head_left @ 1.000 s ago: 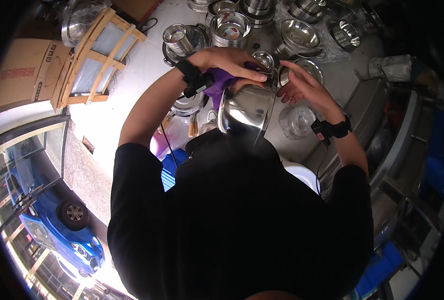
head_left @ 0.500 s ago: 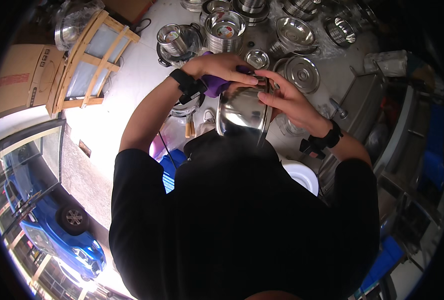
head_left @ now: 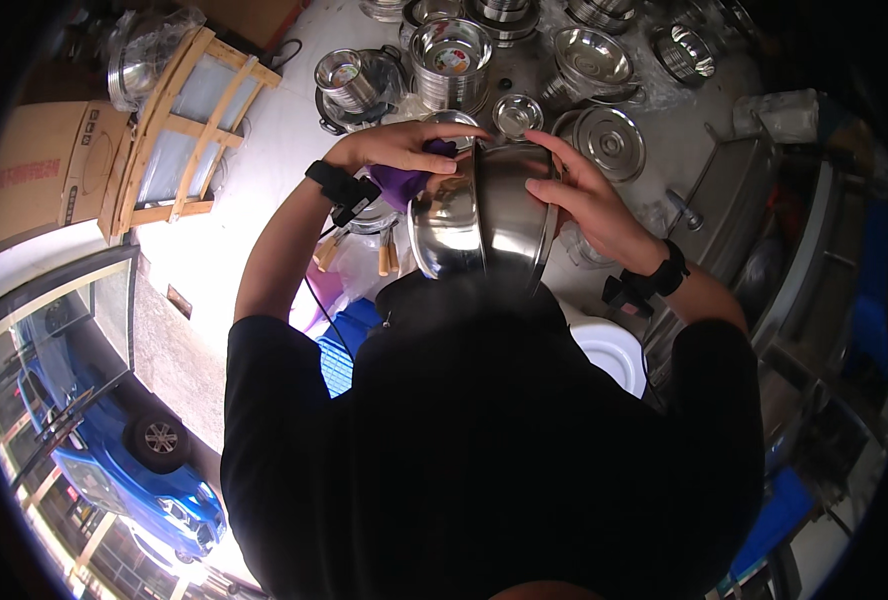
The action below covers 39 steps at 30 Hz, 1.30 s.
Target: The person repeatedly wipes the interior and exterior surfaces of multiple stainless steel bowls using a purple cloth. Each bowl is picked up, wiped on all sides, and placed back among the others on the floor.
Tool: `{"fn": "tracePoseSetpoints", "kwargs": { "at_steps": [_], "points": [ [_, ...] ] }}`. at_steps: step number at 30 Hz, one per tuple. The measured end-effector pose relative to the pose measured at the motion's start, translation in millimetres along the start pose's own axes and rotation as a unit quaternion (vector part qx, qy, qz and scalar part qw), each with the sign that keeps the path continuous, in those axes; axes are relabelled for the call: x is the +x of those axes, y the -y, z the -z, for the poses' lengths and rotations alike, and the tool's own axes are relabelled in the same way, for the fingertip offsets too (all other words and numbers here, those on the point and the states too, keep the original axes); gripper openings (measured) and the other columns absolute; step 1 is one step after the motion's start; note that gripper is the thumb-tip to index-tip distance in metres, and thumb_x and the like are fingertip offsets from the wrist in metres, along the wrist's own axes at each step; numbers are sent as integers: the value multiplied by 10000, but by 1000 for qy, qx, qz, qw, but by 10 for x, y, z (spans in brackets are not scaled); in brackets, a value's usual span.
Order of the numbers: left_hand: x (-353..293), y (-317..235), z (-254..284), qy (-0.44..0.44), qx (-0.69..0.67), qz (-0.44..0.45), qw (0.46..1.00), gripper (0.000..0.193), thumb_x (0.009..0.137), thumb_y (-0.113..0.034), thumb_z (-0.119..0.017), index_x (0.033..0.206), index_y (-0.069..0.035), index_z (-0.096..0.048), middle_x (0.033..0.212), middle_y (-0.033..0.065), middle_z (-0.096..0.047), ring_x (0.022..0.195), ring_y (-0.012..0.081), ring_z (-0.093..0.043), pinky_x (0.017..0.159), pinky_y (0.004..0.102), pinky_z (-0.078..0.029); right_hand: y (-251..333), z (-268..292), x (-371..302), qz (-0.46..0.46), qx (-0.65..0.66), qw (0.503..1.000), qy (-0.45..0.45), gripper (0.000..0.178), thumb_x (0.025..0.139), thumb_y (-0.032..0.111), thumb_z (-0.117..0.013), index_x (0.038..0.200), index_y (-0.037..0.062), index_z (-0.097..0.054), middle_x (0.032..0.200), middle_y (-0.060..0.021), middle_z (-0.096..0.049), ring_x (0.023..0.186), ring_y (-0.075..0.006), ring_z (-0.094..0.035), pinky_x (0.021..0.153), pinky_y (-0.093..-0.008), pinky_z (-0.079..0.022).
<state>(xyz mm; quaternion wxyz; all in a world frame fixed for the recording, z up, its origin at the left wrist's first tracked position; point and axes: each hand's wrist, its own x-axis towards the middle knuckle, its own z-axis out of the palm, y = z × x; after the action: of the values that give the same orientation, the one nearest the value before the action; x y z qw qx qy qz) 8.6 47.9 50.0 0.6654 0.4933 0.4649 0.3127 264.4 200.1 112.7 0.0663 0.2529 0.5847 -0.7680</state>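
Between my hands, in front of my chest, are two shiny steel bowls on their sides. The left bowl (head_left: 446, 225) meets the right bowl (head_left: 517, 215) along a seam; whether one sits partly inside the other I cannot tell. My left hand (head_left: 404, 150) is closed on a bunched purple cloth (head_left: 401, 186), its fingers reaching over the top of the left bowl. With thumb and fingers, my right hand (head_left: 579, 190) grips the rim side of the right bowl.
Stacked steel bowls (head_left: 451, 85), a small bowl (head_left: 516, 116) and a round lid (head_left: 609, 145) stand on the floor ahead. A metal sink unit (head_left: 714, 215) is at right, a white bucket (head_left: 612, 352) lower right. A wooden crate (head_left: 189, 125) and cardboard box (head_left: 49, 175) stand left.
My left hand has moved left with the purple cloth. The single steel shape seen before now shows as two bowls, the left one shifted leftward. My right hand has barely moved.
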Motion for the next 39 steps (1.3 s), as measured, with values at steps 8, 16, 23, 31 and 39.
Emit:
{"fn": "tracePoseSetpoints", "kwargs": {
  "at_steps": [8,16,23,31,39],
  "points": [
    [-92,300,-20,9,191,-7,982,476,704,-348,-856,972,-77,-571,839,18,-612,753,112,-566,663,287,-452,63,602,74,61,20,994,-90,493,894,80,-508,1386,71,-487,1053,-1,-583,851,-41,-488,811,-201,-413],
    [-390,400,-214,-171,207,5,963,497,579,-241,-917,912,-66,-593,771,6,-584,751,116,-543,693,284,-448,142,1220,78,131,-126,964,-196,275,916,101,-520,1149,102,-666,788,66,-513,683,-13,-455,589,-177,-363],
    [-575,587,-232,-325,256,-26,910,543,584,-361,-919,911,-64,-603,797,61,-625,738,191,-606,702,317,-478,-491,1490,457,20,-376,911,-170,199,895,95,-555,1015,69,-712,796,-6,-665,677,-56,-578,581,-234,-461],
    [-422,642,-213,-456,253,-49,852,563,580,-332,-926,952,-53,-608,869,79,-626,778,234,-637,740,324,-507,-1119,1148,1081,-121,-221,961,-116,723,894,724,-460,1007,62,-729,724,48,-546,660,-85,-502,647,-246,-462],
    [-509,584,-206,-467,274,-37,840,529,570,-241,-936,936,-67,-596,836,39,-649,755,180,-630,745,302,-514,-1143,653,1279,-129,-32,986,-99,578,905,660,-513,935,111,-690,865,47,-627,751,-64,-561,650,-246,-443]
  ]
}}
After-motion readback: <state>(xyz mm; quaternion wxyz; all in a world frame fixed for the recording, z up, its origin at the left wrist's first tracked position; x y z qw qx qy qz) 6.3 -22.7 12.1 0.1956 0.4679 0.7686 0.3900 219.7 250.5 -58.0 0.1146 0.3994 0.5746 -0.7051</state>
